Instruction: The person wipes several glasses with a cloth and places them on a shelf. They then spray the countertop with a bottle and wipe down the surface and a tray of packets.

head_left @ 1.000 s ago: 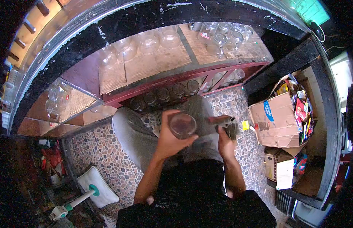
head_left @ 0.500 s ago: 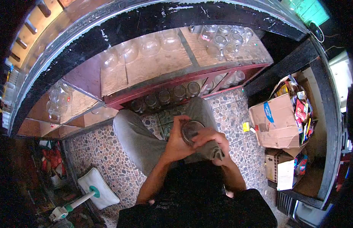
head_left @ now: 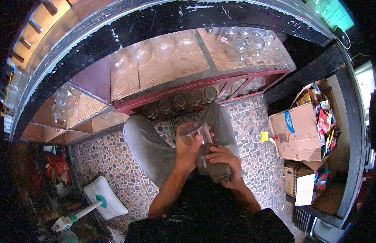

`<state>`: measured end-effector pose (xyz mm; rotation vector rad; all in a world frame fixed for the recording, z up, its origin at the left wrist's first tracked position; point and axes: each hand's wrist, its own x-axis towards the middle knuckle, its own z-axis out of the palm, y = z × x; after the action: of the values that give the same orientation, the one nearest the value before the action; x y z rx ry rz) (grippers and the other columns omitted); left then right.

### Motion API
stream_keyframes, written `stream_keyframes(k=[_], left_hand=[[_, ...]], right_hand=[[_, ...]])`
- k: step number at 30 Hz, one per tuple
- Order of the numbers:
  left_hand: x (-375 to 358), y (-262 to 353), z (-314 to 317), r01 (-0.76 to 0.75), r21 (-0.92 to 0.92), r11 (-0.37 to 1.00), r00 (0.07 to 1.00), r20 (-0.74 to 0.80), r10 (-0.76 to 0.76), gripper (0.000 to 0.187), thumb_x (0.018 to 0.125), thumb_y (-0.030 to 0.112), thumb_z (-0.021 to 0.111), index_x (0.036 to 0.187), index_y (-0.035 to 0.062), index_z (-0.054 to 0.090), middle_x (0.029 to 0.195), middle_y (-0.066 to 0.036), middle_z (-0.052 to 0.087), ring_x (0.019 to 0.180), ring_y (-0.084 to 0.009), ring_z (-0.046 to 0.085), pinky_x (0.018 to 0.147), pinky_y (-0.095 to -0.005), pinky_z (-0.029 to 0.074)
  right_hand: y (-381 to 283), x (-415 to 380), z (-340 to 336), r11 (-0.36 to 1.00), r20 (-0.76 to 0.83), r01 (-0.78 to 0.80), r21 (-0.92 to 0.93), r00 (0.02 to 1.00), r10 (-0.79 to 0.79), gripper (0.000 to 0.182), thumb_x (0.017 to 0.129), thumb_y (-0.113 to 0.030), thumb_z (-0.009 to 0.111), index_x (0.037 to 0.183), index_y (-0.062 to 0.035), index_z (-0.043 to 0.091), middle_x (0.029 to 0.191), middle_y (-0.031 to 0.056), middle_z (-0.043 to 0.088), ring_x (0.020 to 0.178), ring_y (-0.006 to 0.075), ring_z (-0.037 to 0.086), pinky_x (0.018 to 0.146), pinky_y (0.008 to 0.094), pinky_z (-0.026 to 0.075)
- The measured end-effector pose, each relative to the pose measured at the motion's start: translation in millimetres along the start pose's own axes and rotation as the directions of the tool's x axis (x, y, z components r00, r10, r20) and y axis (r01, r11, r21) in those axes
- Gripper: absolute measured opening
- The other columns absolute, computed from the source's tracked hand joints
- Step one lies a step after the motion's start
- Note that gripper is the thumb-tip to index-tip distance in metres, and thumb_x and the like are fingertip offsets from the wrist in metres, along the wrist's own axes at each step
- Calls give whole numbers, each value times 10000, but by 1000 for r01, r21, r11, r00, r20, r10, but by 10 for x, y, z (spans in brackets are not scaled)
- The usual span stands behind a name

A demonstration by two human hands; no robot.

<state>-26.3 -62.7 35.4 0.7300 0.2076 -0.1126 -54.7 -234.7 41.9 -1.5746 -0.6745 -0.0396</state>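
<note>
A clear glass (head_left: 194, 128) is tilted in front of my body, above my lap. My left hand (head_left: 187, 152) is wrapped round its side, with the thumb along the wall and the rim toward the shelves. My right hand (head_left: 226, 160) is closed on a grey-green cloth (head_left: 220, 173) and presses it against the glass's outside near the lower end. Part of the cloth is hidden under the fingers and blends with the trouser leg.
Glass mugs (head_left: 241, 43) and round glass vessels (head_left: 163, 47) stand on the wooden shelf (head_left: 167, 71), with upturned glasses (head_left: 195, 96) below. At right a cardboard box (head_left: 297, 133) holds colourful packets. A flat mop (head_left: 107, 198) lies at left on the pebble-patterned floor (head_left: 111, 162).
The glass has turned from rim-up to tilted, showing its side. My right hand with the cloth has moved from the glass's mouth down to its outer wall.
</note>
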Motion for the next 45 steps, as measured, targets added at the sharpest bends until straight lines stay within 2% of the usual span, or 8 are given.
stream_keyframes(k=[6, 9, 19, 24, 30, 33, 37, 45], left_hand=[[93, -114, -99, -171, 458, 872, 946, -172, 276, 593, 914, 136, 733, 1319, 69, 305, 1128, -112, 554, 986, -219, 616, 860, -370, 548], [116, -58, -95, -82, 283, 956, 951, -264, 160, 554, 944, 207, 695, 1331, 115, 310, 1134, -215, 633, 930, -294, 686, 821, -467, 599], [65, 134, -131, -48, -131, 990, 998, 22, 51, 711, 830, 376, 786, 1340, 105, 372, 1203, -179, 611, 1036, -311, 651, 888, -497, 564], [20, 255, 56, -204, -111, 973, 974, 77, 213, 823, 713, 467, 863, 1286, 72, 424, 1174, -162, 613, 1103, -291, 628, 926, -439, 550], [-38, 121, 43, -298, 189, 936, 954, 102, 284, 860, 735, 450, 864, 1288, 37, 352, 1172, -177, 610, 1105, -283, 632, 943, -403, 532], [-9, 83, 11, -324, 193, 926, 942, 150, 299, 898, 730, 428, 877, 1307, 37, 311, 1163, -180, 613, 1106, -288, 633, 944, -416, 531], [23, 368, 66, -410, 199, 890, 910, 162, 383, 912, 701, 345, 916, 1310, 46, 306, 1194, -197, 616, 1112, -282, 631, 966, -405, 518], [434, 1562, -134, -543, 801, 251, 665, 227, 712, 822, 633, 67, 932, 1321, 14, 485, 1223, -115, 590, 1124, -232, 587, 999, -385, 497]], right_hand=[[-66, 50, 102, 927, 265, 96, -363, 964, 4, 515, 764, -354, 649, 1208, -93, 647, 1285, 117, 646, 1247, 331, 582, 1127, 530, 361], [-86, 97, 82, 896, 302, 151, -418, 953, -20, 507, 763, -326, 662, 1212, -91, 644, 1266, 112, 651, 1213, 334, 597, 1107, 529, 389], [254, 90, 214, 898, -234, -120, 423, 943, 236, 482, 903, -301, 709, 1223, -2, 507, 1056, 165, 661, 1132, 312, 598, 1039, 478, 424], [46, 281, 272, 316, -44, -367, 875, 590, 806, 482, 957, -353, 639, 1269, -7, 517, 1058, 140, 662, 1061, 280, 625, 986, 419, 499], [287, 164, 98, -15, 308, -544, 839, 452, 837, 458, 1006, -344, 545, 1363, -60, 506, 1289, 115, 611, 1117, 251, 615, 974, 405, 501], [250, 145, 30, 271, 206, -826, 495, 415, 886, 438, 1006, -318, 543, 1360, -61, 514, 1288, 109, 613, 1119, 252, 614, 985, 412, 497], [737, -121, 143, 196, 241, -687, 699, 485, 841, 420, 1007, -275, 538, 1363, -53, 513, 1297, 110, 608, 1146, 263, 603, 999, 428, 495], [1053, -157, 266, 83, 164, -526, 846, 405, 899, 442, 965, -170, 631, 1369, -39, 507, 1313, 93, 599, 1200, 280, 569, 1020, 427, 486]])
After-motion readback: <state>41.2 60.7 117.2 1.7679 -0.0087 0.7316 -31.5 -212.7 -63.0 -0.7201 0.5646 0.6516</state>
